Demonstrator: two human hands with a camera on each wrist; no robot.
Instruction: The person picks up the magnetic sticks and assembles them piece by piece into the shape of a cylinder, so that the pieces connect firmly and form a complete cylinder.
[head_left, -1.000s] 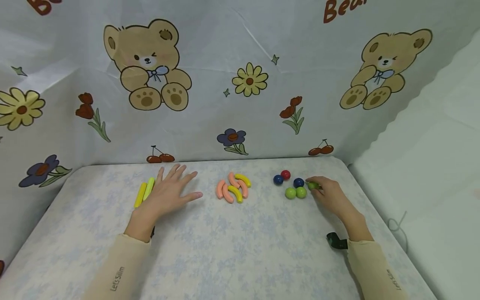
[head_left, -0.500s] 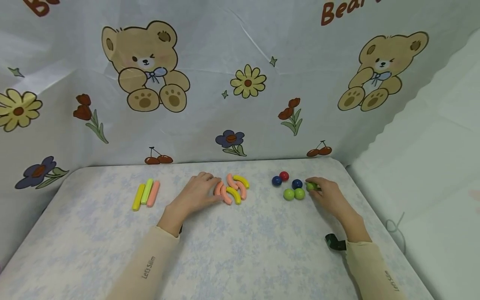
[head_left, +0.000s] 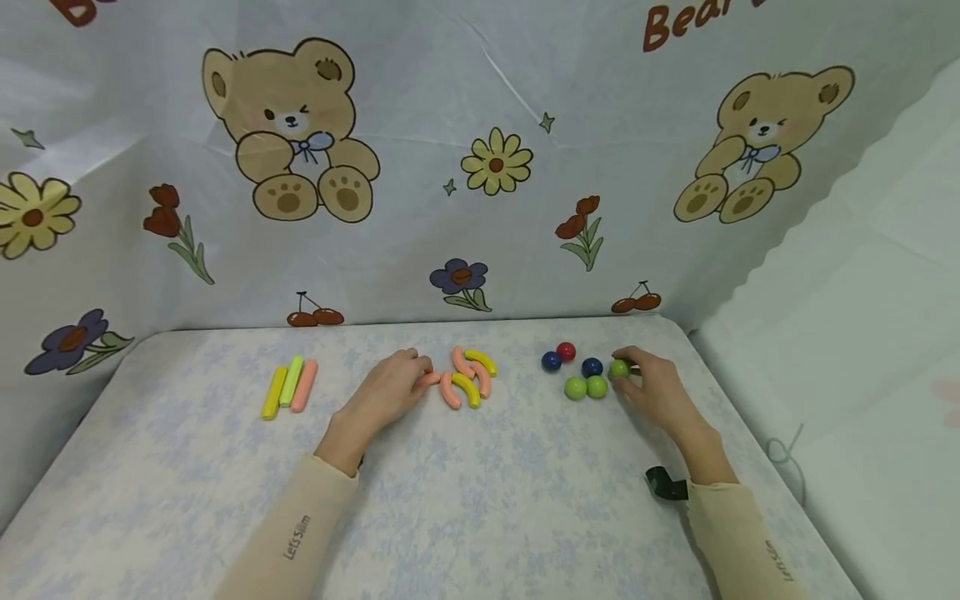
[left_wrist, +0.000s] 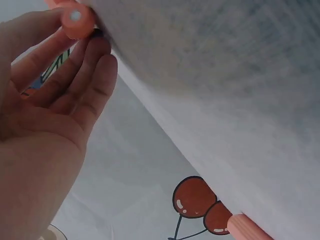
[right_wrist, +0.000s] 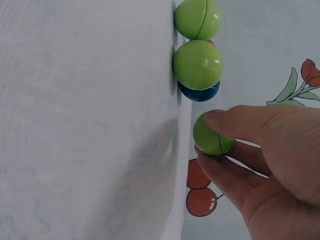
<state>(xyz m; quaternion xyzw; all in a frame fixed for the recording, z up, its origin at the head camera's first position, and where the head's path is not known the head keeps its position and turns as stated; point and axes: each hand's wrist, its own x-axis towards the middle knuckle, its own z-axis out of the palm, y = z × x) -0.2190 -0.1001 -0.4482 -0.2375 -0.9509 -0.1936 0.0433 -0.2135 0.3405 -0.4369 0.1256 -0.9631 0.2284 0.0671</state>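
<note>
In the head view my left hand (head_left: 384,392) pinches a pink curved piece (head_left: 430,379) at the left side of a group of curved pieces. The left wrist view shows the round end of this pink piece (left_wrist: 77,21) between thumb and fingers. Beside it lie other pink curved pieces (head_left: 449,392) and yellow curved pieces (head_left: 467,389). My right hand (head_left: 663,393) holds a green ball (right_wrist: 212,136) between thumb and fingertips. Two more green balls (head_left: 575,387), two blue balls (head_left: 551,361) and a red ball (head_left: 566,352) sit just left of it.
At the table's left lie three straight sticks: a yellow stick (head_left: 274,392), a light green stick (head_left: 291,382) and a pink stick (head_left: 304,386). A bear-printed cloth (head_left: 405,100) hangs behind the table (head_left: 480,500). A white cord (head_left: 785,454) lies off the right edge.
My left hand has moved right from the straight sticks to the curved pieces and taken hold of a pink one, now turned more sideways. The right hand has stayed at the green ball.
</note>
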